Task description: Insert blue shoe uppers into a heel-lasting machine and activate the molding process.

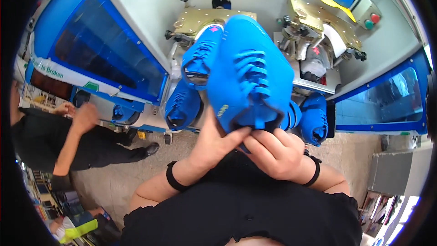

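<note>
A bright blue lace-up sneaker is between my hands, its toe pointing away from me and its heel opening toward me. My left hand grips the left side of the heel, thumb at the collar. The fingers of my right hand are bent over the back rim of the opening. What the fingertips do inside the collar is hidden. Behind the held sneaker, at its left, another blue shoe stands at a brass-coloured machine plate. A further blue shoe lies below that one.
More blue shoes sit at the right front. The right station has a metal plate over a grey shoe, beside a red and green button box. Blue-framed doors flank the machine. A co-worker's hand is at left.
</note>
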A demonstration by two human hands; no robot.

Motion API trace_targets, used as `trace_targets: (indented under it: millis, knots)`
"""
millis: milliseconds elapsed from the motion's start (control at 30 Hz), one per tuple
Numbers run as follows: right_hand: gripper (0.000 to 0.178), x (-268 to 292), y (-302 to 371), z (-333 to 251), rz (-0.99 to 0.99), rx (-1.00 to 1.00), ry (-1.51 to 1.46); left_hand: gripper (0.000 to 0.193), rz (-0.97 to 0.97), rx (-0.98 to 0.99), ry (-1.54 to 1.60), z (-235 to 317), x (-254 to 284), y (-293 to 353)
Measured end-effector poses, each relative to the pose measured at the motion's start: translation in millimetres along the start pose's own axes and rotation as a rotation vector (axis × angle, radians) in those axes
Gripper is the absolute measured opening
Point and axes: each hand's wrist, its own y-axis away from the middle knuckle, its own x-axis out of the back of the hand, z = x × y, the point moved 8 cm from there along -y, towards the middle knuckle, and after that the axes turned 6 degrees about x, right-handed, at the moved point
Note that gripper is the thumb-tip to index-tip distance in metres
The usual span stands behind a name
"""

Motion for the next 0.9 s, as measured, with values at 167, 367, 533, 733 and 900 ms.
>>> trace_targets:
  millis: [167,367,533,733,900]
  knots:
    - [0.064,0,-42,11,-0.072,-0.035,-1.416,0.077,0.291,-0.011,0.095,-10,109,43]
    - [0.057,45,-79,-24,0.007,0.262,-1.965,0.066,0.522,0.285,0.084,-50,208,91]
    - [0.051,37,-92,-30,0.017,0.283,-2.008,0.053,0.627,0.422,-0.072,-75,248,79]
    - [0.045,34,-101,-39,0.054,0.297,-2.039,0.052,0.584,0.446,-0.217,-86,269,43]
    - [0.040,24,-108,-41,0.070,0.262,-2.034,0.069,0.610,0.473,-0.214,-91,277,29]
